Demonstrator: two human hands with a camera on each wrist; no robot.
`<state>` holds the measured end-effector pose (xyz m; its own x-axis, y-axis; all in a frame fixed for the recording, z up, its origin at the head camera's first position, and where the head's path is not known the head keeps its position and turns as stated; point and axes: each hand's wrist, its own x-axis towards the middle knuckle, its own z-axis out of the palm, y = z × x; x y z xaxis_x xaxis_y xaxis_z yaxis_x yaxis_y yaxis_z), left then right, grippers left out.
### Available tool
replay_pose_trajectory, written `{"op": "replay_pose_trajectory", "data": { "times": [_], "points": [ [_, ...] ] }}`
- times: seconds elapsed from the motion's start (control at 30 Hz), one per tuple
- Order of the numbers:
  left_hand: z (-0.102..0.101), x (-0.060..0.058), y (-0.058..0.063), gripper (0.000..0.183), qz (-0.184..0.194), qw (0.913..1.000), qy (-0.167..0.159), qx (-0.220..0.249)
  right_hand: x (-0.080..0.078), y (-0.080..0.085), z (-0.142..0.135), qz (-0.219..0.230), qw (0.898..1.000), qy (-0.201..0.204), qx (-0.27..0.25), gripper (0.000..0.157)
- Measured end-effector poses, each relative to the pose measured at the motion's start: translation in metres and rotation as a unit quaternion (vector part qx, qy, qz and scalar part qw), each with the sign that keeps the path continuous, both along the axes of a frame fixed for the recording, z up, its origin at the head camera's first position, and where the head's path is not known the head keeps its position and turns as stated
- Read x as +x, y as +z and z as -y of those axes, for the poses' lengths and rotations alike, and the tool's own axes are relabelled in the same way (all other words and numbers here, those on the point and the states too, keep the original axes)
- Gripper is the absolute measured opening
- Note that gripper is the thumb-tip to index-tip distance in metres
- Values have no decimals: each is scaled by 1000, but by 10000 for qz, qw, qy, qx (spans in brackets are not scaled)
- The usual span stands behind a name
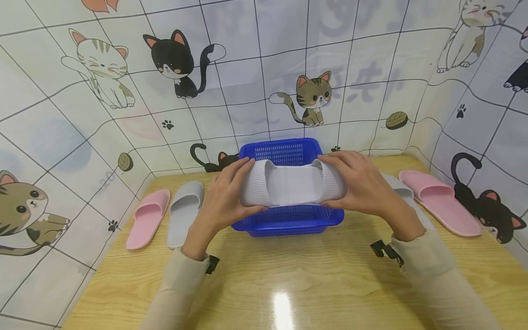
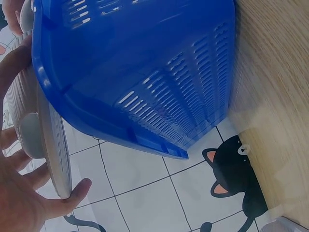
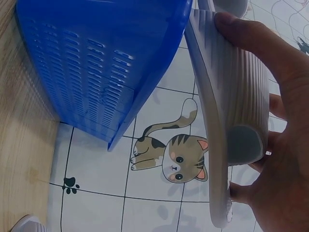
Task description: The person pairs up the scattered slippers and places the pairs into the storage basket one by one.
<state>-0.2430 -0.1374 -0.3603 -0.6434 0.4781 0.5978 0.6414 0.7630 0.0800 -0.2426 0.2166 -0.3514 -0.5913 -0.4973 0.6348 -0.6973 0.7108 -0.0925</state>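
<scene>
Two pale grey-white slippers with ribbed straps lie end to end above a blue plastic basket (image 1: 284, 226), toes pointing outward. My left hand (image 1: 224, 195) grips the left slipper (image 1: 256, 185) around its strap and toe, the thumb on the near edge. The right slipper (image 1: 333, 182) is held the same way by my right hand (image 1: 363, 185). Their heel ends meet or overlap in the middle; which, I cannot tell. In the left wrist view the slipper's sole (image 2: 60, 154) is beside the basket rim. The right wrist view shows the other slipper (image 3: 210, 101) close to the rim.
On the wooden table (image 1: 247, 284), a pink slipper (image 1: 142, 224) and a grey slipper (image 1: 178, 224) lie at the left. At the right are another pink slipper (image 1: 455, 213) and a grey one (image 1: 402, 187) partly behind my right arm. A cat-patterned wall covering (image 1: 247, 105) stands behind.
</scene>
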Motion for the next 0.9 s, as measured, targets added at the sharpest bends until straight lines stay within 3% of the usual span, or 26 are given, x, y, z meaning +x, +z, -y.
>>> {"op": "replay_pose_trajectory", "data": {
  "times": [0.9],
  "points": [
    [-1,0,-2,116,-1,10000,23,31,0,-1,1,73,10000,-33,58,104]
  ]
}}
